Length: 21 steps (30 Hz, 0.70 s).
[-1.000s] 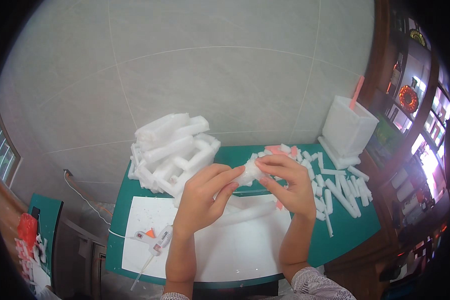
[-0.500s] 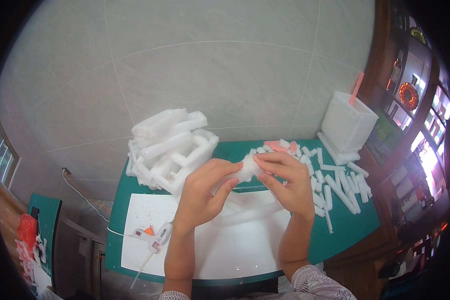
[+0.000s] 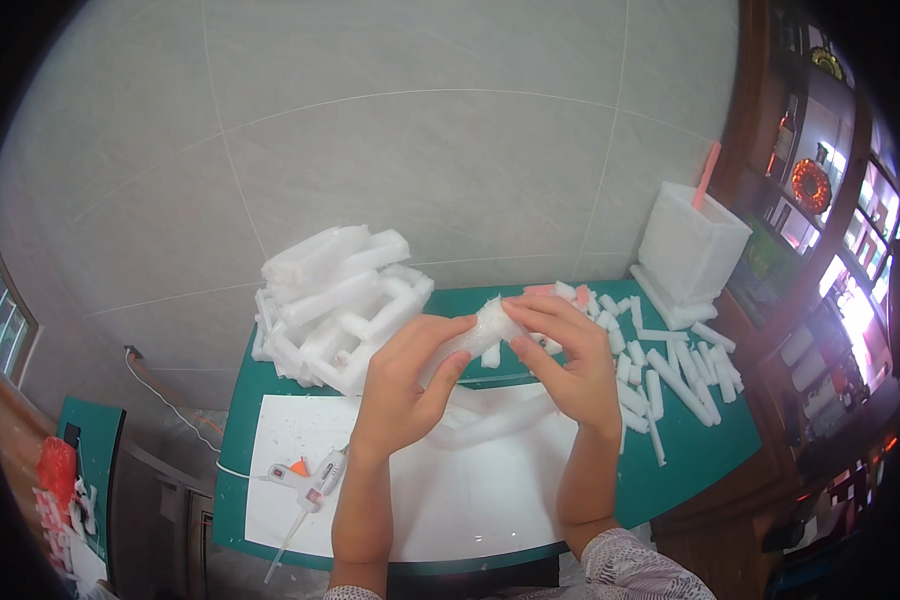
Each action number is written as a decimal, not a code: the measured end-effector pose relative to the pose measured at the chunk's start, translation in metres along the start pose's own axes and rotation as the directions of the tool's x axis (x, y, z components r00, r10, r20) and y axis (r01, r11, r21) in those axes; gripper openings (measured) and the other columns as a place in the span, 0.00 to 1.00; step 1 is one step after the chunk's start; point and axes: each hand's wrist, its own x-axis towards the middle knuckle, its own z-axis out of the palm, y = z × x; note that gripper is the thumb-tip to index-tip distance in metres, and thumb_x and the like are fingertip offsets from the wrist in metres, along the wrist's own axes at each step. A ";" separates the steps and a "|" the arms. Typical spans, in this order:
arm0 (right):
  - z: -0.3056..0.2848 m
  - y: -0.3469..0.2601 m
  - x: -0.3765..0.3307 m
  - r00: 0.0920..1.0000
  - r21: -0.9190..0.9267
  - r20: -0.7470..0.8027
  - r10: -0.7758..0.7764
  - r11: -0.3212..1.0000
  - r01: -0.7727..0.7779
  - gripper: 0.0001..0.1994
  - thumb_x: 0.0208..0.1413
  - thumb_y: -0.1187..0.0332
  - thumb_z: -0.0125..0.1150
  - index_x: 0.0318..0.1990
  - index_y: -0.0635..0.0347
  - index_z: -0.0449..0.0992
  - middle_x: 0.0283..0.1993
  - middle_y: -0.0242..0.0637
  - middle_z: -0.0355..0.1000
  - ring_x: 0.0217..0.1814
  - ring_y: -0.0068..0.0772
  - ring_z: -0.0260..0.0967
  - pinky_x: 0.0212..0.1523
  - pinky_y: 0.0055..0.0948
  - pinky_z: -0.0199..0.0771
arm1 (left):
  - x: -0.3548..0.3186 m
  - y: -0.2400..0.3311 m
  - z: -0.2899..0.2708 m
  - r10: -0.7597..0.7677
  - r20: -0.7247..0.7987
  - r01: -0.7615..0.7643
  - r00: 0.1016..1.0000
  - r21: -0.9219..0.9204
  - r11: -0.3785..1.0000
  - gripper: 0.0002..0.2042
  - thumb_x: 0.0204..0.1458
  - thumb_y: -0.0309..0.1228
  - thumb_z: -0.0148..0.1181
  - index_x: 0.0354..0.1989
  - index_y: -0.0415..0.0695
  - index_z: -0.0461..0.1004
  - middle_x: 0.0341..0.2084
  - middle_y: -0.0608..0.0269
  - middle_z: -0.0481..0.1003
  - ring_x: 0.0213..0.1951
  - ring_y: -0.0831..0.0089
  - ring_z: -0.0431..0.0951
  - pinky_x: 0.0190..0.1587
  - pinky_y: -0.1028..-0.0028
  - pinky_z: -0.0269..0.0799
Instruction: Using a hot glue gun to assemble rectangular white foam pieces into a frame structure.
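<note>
The left hand [image 3: 405, 375] grips one end of a white foam piece [image 3: 490, 325] between thumb and fingers, and the right hand [image 3: 572, 362] pinches its other end the same way. The piece is held up in the air, seen over the far edge of the white sheet [image 3: 460, 510]; its surface looks rough and lumpy. Below the hands, a pale foam bar [image 3: 495, 428] shows over the sheet's far part, partly hidden by them; whether it joins the held piece, I cannot tell.

A glue gun [image 3: 315, 487] with an orange part lies on the sheet's left side, its stick pointing past the near edge. A white cable [image 3: 234, 470] comes in from the left of the sheet. Beyond the sheet's far left corner rises a heap of white foam frames [image 3: 345, 300]. To the right of the sheet, loose white strips [image 3: 685, 385] are scattered over the green table [image 3: 690, 460], with a few pink scraps [image 3: 542, 291] past its far edge. Farther off, beyond the sheet's far right corner, stands a white box [image 3: 685, 255] with a pink stick [image 3: 707, 175] jutting up from it.
</note>
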 end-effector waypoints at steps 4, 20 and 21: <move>0.000 0.000 0.000 1.000 -0.029 0.007 -0.014 0.999 0.014 0.17 0.50 0.77 0.63 0.49 0.65 0.77 0.50 0.45 0.75 0.50 0.38 0.73 0.52 0.28 0.70 | 0.001 0.000 -0.003 0.024 0.006 -0.024 1.000 0.044 0.999 0.13 0.51 0.22 0.59 0.46 0.38 0.75 0.37 0.52 0.76 0.37 0.57 0.77 0.39 0.69 0.72; 0.001 0.008 -0.005 0.956 0.382 -0.215 0.202 0.918 -0.108 0.13 0.54 0.75 0.60 0.48 0.65 0.74 0.43 0.38 0.75 0.46 0.28 0.72 0.50 0.26 0.69 | 0.000 -0.003 -0.017 0.055 -0.016 -0.054 0.998 0.045 0.997 0.13 0.51 0.22 0.58 0.46 0.38 0.75 0.39 0.52 0.77 0.39 0.58 0.77 0.43 0.70 0.71; 0.000 0.006 -0.005 0.955 0.381 -0.215 0.203 0.918 -0.109 0.13 0.54 0.75 0.60 0.48 0.65 0.74 0.43 0.38 0.75 0.46 0.28 0.72 0.50 0.26 0.69 | 0.001 -0.002 -0.018 0.031 -0.016 -0.030 0.999 0.048 0.998 0.13 0.51 0.22 0.58 0.46 0.37 0.75 0.39 0.52 0.77 0.40 0.59 0.77 0.44 0.71 0.71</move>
